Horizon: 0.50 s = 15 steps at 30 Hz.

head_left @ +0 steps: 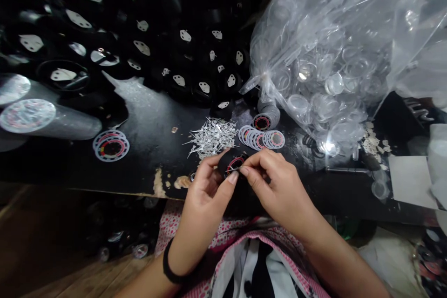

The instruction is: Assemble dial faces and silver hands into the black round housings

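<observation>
Just over the front edge of the black table, my left hand (pixel 209 186) grips a small black round gauge (pixel 228 160) from its left side. Its dark dial with a red ring is tilted toward me, my left thumb at the lower rim. My right hand (pixel 270 179) pinches at the dial's right side, and a thin white pointer needle (pixel 234 169) lies across the face from those fingertips. Behind the gauge is a heap of loose white needles (pixel 213 136). Right of the heap, printed dial discs (pixel 258 138) lie fanned out.
A knotted clear bag of transparent round covers (pixel 324 88) fills the back right. Many black housings with white plates (pixel 204 87) crowd the back. At left are wrapped dial stacks (pixel 70 116) and loose dials (pixel 111 146). A white card (pixel 412 180) lies at right.
</observation>
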Each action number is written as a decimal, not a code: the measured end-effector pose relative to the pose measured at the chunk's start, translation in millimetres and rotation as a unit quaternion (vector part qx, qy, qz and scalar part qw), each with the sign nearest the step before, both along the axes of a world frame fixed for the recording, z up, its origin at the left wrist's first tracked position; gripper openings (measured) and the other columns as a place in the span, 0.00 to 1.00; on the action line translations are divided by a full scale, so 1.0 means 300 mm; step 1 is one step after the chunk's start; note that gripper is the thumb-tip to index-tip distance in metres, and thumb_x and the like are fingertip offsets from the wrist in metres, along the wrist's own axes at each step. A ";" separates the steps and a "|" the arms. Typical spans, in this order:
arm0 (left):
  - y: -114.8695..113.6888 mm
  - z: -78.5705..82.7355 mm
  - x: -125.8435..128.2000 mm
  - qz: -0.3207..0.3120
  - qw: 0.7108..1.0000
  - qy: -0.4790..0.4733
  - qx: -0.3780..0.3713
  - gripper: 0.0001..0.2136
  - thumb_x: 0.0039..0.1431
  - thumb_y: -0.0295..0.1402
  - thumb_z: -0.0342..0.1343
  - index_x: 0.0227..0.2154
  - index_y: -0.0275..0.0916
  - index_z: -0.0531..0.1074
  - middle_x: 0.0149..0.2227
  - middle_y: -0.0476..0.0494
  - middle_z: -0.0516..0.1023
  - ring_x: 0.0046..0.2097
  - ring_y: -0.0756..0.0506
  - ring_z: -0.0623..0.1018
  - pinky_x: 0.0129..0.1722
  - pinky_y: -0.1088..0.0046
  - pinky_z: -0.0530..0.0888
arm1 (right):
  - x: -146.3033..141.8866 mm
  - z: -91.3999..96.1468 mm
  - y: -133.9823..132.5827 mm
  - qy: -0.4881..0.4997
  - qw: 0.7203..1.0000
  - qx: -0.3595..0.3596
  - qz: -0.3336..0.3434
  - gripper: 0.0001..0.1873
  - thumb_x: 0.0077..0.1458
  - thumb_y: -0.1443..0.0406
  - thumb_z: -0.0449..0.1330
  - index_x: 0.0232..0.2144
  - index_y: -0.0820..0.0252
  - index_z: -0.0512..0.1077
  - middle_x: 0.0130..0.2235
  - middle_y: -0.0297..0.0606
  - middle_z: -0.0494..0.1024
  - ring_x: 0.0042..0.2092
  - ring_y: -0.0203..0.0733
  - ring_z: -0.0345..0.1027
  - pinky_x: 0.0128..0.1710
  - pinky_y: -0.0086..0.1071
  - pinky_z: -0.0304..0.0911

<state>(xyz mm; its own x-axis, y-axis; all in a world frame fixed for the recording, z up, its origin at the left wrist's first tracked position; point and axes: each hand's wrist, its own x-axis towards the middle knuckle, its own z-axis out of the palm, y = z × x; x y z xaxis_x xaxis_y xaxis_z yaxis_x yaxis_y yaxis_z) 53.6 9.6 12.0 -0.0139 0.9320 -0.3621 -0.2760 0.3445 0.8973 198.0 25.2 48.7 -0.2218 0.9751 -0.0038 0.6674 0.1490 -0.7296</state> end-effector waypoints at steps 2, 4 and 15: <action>0.000 0.010 -0.001 0.006 0.999 0.030 0.014 0.09 0.55 0.36 0.65 0.39 0.45 0.74 0.45 0.46 0.83 0.48 0.43 0.81 0.50 0.69 0.75 | -0.002 0.005 -0.006 -0.002 1.000 -0.008 0.000 0.08 0.65 0.66 0.57 0.31 0.57 0.68 0.32 0.33 0.76 0.36 0.38 0.67 0.38 0.34 0.56; -0.003 0.014 -0.002 0.009 0.998 0.053 0.025 0.09 0.55 0.35 0.65 0.39 0.44 0.75 0.44 0.46 0.83 0.47 0.42 0.81 0.50 0.68 0.75 | -0.003 0.008 -0.014 -0.007 1.000 -0.019 0.002 0.09 0.64 0.67 0.57 0.30 0.57 0.67 0.32 0.33 0.75 0.36 0.38 0.67 0.37 0.33 0.56; -0.015 -0.025 -0.040 -0.029 0.991 0.131 0.009 0.12 0.53 0.40 0.65 0.41 0.46 0.78 0.44 0.48 0.82 0.48 0.41 0.79 0.53 0.69 0.74 | -0.017 -0.004 -0.016 0.014 0.996 -0.088 -0.016 0.14 0.62 0.65 0.60 0.24 0.58 0.65 0.25 0.26 0.71 0.28 0.31 0.63 0.32 0.28 0.54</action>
